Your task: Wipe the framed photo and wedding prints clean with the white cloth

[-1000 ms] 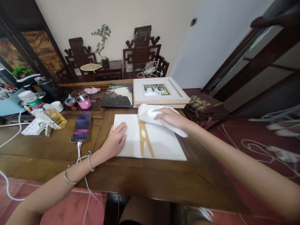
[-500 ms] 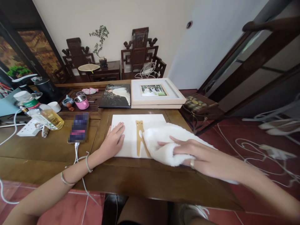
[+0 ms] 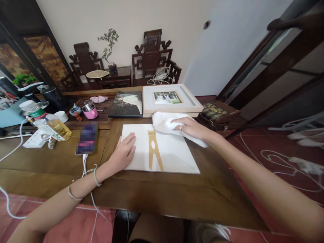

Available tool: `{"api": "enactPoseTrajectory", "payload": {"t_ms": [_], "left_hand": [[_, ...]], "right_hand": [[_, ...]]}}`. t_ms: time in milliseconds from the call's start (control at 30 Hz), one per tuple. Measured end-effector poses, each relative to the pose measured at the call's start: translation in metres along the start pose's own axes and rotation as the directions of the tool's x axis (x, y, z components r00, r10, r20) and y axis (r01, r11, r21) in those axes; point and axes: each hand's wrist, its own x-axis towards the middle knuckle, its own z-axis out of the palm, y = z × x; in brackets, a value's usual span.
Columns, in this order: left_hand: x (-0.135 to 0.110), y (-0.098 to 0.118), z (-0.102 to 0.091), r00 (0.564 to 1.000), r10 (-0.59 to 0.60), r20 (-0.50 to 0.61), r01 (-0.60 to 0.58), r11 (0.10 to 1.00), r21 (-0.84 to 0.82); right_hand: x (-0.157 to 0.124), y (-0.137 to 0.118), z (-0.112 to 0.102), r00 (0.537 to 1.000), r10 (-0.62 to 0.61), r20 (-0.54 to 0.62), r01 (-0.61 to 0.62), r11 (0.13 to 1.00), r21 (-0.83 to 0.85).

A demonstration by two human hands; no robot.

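A flat white board (image 3: pixel 177 157) with a tan, long-legged cat-like figure (image 3: pixel 153 148) on it lies on the wooden table in front of me. My left hand (image 3: pixel 124 152) rests on the board's left side, fingers stretched out and holding nothing. Bunched in my right hand (image 3: pixel 188 127) is a white cloth (image 3: pixel 163 122), which covers the board's upper right corner and hangs over toward the right. The fingertips of that hand are partly hidden in the cloth's folds.
Behind the board are a pale picture frame (image 3: pixel 149 107) and a dark photo panel (image 3: pixel 121 107). To the left lie a phone (image 3: pixel 86 138) on white cables, a tilted bottle (image 3: pixel 57 129), a white power strip (image 3: pixel 34 138) and a pink cup (image 3: pixel 90 112). A plaid bag (image 3: pixel 215 113) sits beyond the right edge.
My right hand has moved the cloth away from me, from the board's right half to its upper right corner, uncovering the lower right. My left hand has stayed in place.
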Motion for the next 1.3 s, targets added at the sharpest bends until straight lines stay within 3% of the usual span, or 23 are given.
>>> {"api": "enactPoseTrajectory", "payload": {"t_ms": [133,267,433,567,700,800,900,967,1067,1300], "left_hand": [[0.0,0.0,0.0,1.0,-0.01,0.004,0.01,1.0,0.002],[0.0,0.002,0.0,1.0,-0.011,-0.003,0.011,1.0,0.006],[-0.001,0.002,0.0,1.0,-0.011,-0.004,0.012,1.0,0.016],[0.0,0.003,0.0,1.0,-0.021,-0.001,0.021,1.0,0.019],[0.0,0.003,-0.001,1.0,-0.023,0.002,0.023,1.0,0.014],[0.0,0.003,-0.002,1.0,-0.022,0.01,0.022,1.0,0.008],[0.0,0.001,-0.002,1.0,-0.025,0.009,0.025,1.0,-0.002],[0.0,0.001,-0.002,1.0,-0.019,0.005,0.019,1.0,-0.013],[0.0,0.0,-0.002,1.0,-0.02,0.007,0.02,1.0,-0.023],[-0.001,-0.002,0.001,1.0,-0.001,-0.022,0.001,1.0,0.002]], "right_hand": [[-0.026,-0.007,0.005,0.999,-0.022,0.023,0.022,1.0,-0.004],[-0.088,-0.015,0.011,0.998,0.054,0.037,-0.053,0.998,-0.027],[-0.154,-0.024,0.013,0.97,0.086,0.229,-0.077,0.996,-0.044],[-0.145,-0.024,0.011,0.97,0.087,0.227,-0.08,0.996,-0.041],[-0.089,-0.015,0.007,0.994,0.051,0.098,-0.046,0.998,-0.047],[-0.044,-0.01,0.006,0.997,-0.026,0.077,0.032,0.996,-0.078],[-0.023,-0.009,0.013,0.999,-0.028,0.015,0.03,0.986,-0.166],[-0.027,-0.013,0.02,0.996,-0.079,0.039,0.086,0.968,-0.238],[-0.057,-0.028,0.027,0.975,-0.173,0.136,0.205,0.939,-0.275],[-0.147,-0.067,0.015,0.928,-0.15,0.341,0.216,0.963,-0.162]]}}
